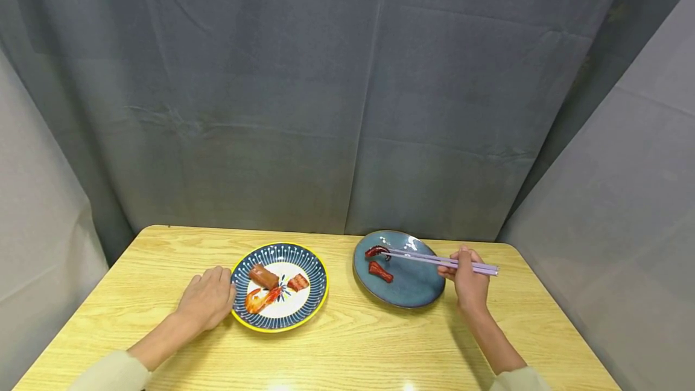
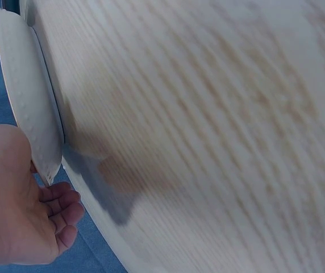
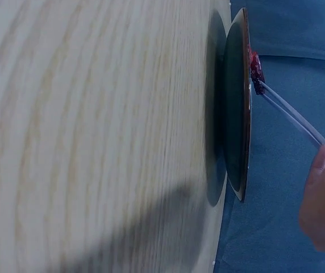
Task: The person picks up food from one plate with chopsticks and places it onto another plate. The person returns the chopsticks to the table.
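At the left, a patterned plate [image 1: 316,297] with a yellow rim bears a brown chunk of food [image 1: 263,276], an orange shrimp [image 1: 262,301] and a small reddish meat piece [image 1: 298,283]. My left hand [image 1: 209,297] holds this plate's left edge, thumb and curled fingers about the rim in the left wrist view. My right hand [image 1: 469,279] grips lilac chopsticks [image 1: 483,268] over the blue plate [image 1: 415,287]. Their tips are at a dark red curled food piece [image 1: 377,251], which in the right wrist view shows above the rim. Beside it lies a red drumstick-shaped piece [image 1: 380,271].
Both plates stand on a light wood table [image 1: 347,355], with a gap between them. A grey curtain [image 1: 260,107] hangs behind the table's back edge, and pale cloth panels [image 1: 613,198] flank the sides.
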### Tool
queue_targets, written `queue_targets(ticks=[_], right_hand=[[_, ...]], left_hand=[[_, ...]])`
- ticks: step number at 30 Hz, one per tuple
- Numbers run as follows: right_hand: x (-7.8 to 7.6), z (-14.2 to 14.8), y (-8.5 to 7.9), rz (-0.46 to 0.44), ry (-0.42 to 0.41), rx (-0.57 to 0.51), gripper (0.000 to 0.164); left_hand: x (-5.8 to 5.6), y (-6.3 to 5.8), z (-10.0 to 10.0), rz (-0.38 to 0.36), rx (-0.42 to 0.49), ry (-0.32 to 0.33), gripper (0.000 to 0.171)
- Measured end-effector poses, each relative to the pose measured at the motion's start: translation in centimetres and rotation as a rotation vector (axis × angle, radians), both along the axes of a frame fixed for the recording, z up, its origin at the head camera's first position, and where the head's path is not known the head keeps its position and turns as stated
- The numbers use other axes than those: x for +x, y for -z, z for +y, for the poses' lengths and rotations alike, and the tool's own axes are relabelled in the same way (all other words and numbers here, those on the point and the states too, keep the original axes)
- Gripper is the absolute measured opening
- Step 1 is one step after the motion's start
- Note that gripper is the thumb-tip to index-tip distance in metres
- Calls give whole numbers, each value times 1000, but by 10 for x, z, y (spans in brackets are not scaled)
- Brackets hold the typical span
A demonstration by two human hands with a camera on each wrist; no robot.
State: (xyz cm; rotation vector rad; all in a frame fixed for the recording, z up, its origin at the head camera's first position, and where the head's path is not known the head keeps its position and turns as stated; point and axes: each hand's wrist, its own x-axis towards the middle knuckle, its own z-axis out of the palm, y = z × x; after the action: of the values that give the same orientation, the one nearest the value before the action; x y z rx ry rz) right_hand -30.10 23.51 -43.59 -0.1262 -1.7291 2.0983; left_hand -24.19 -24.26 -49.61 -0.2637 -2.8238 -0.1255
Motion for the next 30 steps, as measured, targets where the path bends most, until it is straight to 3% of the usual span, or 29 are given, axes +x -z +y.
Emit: queue_targets(ticks=[19, 27, 30], right_hand=[[-2, 3, 7, -10, 18, 20, 30], [-16, 10, 24, -26, 43, 30, 31], [-13, 9, 21, -36, 35, 57, 31]], left_hand=[[1, 0, 1, -6, -14, 6, 17], [1, 0, 1, -12, -7, 1, 16], [1, 0, 1, -8, -6, 2, 16]])
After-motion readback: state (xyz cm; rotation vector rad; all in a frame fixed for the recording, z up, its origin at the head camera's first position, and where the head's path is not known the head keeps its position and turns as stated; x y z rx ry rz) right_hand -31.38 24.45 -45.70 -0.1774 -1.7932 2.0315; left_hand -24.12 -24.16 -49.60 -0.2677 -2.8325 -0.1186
